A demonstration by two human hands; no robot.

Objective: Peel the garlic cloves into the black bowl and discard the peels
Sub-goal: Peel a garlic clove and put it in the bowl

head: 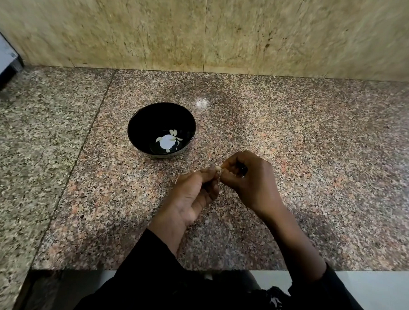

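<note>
On the speckled pink-and-grey granite surface (293, 140), a round glossy black bowl (139, 126) is set left of centre, well back from the near edge. Several pale peeled garlic cloves (174, 133) are held in its bottom, gathered around a bright white glare spot; their exact number cannot be told. Just in front and to the right of the bowl, apart from it, the left hand (192, 196) and the right hand (249, 180) are raised together above the surface. A small pale garlic clove (218, 168) is pinched between them: the left fingers (208, 172) are curled up around it from below, palm turned upward, and the right fingers are closed on it from the other side, knuckles uppermost. Black sleeves (156, 258) are seen at both wrists. A beige stone wall (204, 30) is seen behind the surface.
</note>
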